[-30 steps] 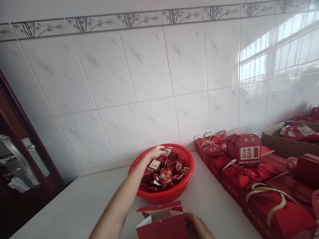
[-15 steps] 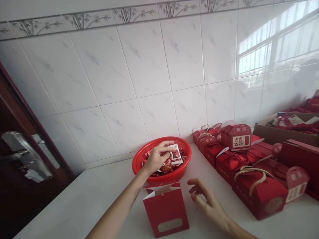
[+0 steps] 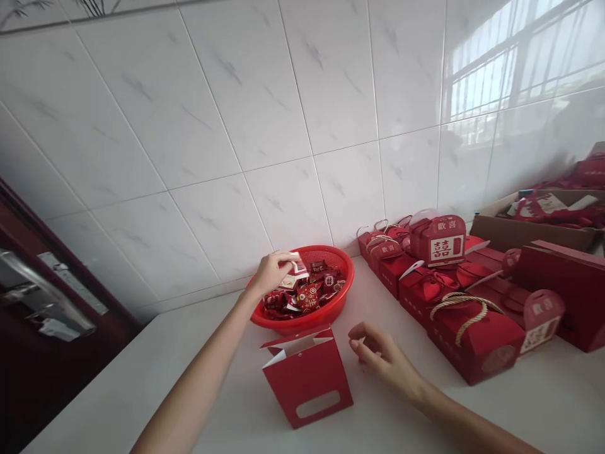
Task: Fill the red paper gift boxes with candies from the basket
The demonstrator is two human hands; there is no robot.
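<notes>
Over the left side of a red plastic basket (image 3: 283, 326), my left hand (image 3: 271, 275) pinches a white-and-red candy packet (image 3: 299, 268) between thumb and fingers. Wrapped candies (image 3: 308, 297) in red and dark wrappers fill the basket's bottom. In front of it a red paper gift box (image 3: 309, 381) stands upright, its top flaps unfolded and an oval window low on its face. My right hand (image 3: 380, 358) hovers just right of this box, fingers loosely curled and apart, holding nothing and not touching the box.
To the right stand rows of red gift boxes (image 3: 477, 343) with rope handles, a smaller red box (image 3: 437, 243) on top of them. Behind is a cardboard carton (image 3: 529, 233) of red items. A tiled wall (image 3: 265, 139) backs the white counter (image 3: 189, 359); a dark door (image 3: 42, 372) is at left.
My left hand has moved left within the basket with the candy packet, showing more candies. My right hand stays beside the gift box. The camera view has tilted down slightly.
</notes>
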